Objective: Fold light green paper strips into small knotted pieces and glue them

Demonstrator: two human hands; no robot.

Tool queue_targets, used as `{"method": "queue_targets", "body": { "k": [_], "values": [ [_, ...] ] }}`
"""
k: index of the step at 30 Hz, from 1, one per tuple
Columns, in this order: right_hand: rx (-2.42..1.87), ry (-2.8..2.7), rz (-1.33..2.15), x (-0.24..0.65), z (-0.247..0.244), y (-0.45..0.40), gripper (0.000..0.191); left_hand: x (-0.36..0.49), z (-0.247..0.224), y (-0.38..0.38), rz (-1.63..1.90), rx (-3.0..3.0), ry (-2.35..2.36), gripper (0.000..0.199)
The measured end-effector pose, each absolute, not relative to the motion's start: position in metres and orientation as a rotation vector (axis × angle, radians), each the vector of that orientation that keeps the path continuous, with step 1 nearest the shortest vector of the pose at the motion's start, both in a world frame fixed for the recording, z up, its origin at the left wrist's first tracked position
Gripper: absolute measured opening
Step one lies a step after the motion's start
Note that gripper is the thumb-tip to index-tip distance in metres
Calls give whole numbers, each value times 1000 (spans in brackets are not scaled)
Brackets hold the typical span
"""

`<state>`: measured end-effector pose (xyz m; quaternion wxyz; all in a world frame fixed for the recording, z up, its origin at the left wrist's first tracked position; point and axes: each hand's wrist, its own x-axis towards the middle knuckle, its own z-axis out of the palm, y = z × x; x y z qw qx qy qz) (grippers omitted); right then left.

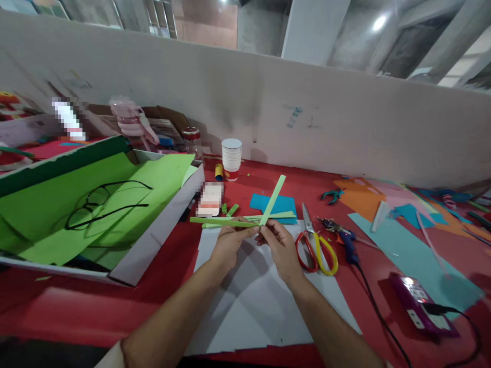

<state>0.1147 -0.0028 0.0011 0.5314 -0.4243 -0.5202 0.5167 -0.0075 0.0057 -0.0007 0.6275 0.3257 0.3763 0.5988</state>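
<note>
Two light green paper strips meet at an angle between my hands, above white sheets [245,306]. My left hand [232,243] pinches the strip [218,221] that points left. In my right hand [282,245] is the strip [275,197] that rises up and to the right. Fingertips of both hands come together where the strips join, so the joint itself is partly hidden. Behind them lie more green strips [286,215] and a blue paper piece [257,202]. Small folded green paper pieces [232,209] rest just beyond my left hand.
Scissors [316,250] with red and yellow handles lie right of my hand, beside a blue glue gun [348,245]. Its cord runs near a purple power box [422,306]. A box [161,245] holding green sheets and glasses [92,204] stands left. Paper cups [231,158] stand behind.
</note>
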Motion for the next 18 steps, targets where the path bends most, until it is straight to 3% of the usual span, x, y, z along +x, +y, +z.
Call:
{"method": "queue_targets", "body": {
  "k": [18],
  "values": [
    [-1130, -1391, 1011, 120, 2, -4, 18, -8, 6, 4, 1308, 830, 778, 9]
  ]
}}
